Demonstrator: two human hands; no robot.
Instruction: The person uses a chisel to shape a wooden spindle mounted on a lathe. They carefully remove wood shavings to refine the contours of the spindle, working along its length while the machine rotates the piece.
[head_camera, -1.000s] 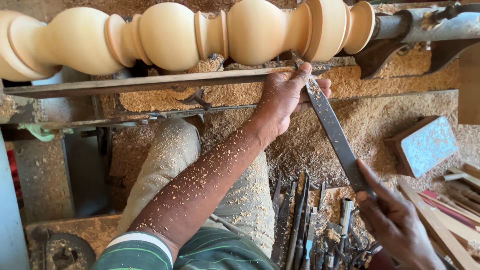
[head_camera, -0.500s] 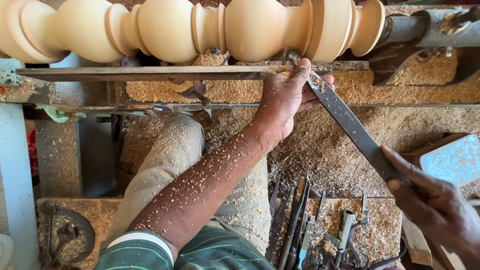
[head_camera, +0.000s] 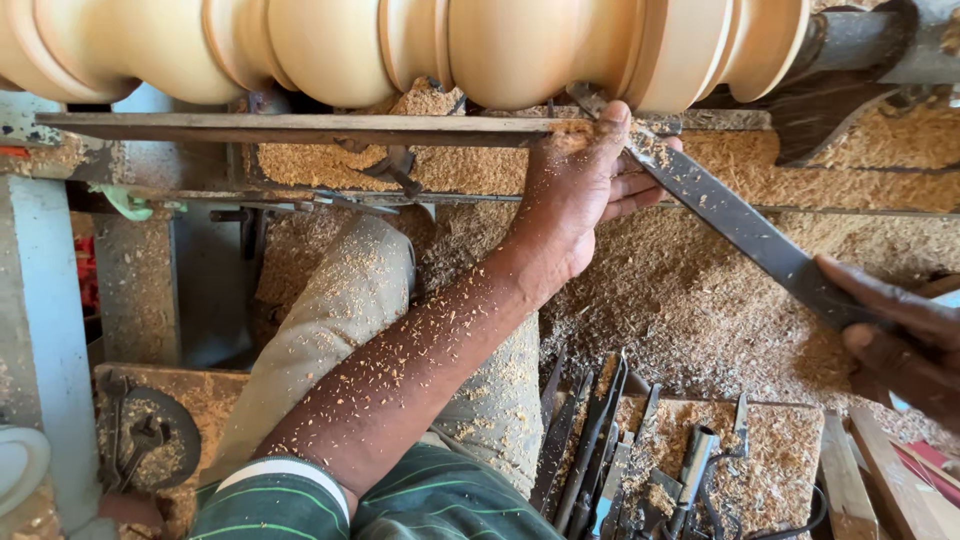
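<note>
Both my hands had shifted: left hand (head_camera: 575, 195) pinned the chisel (head_camera: 735, 220) nearer the turned wood (head_camera: 520, 50); right hand (head_camera: 895, 335) gripped its handle end.

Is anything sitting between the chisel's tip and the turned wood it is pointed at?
Nothing visible does. The long flat chisel runs from the right hand up across the tool rest, steadied there by the left hand. Its tip meets the underside of the turned wood piece; only loose sawdust lies below.
</note>
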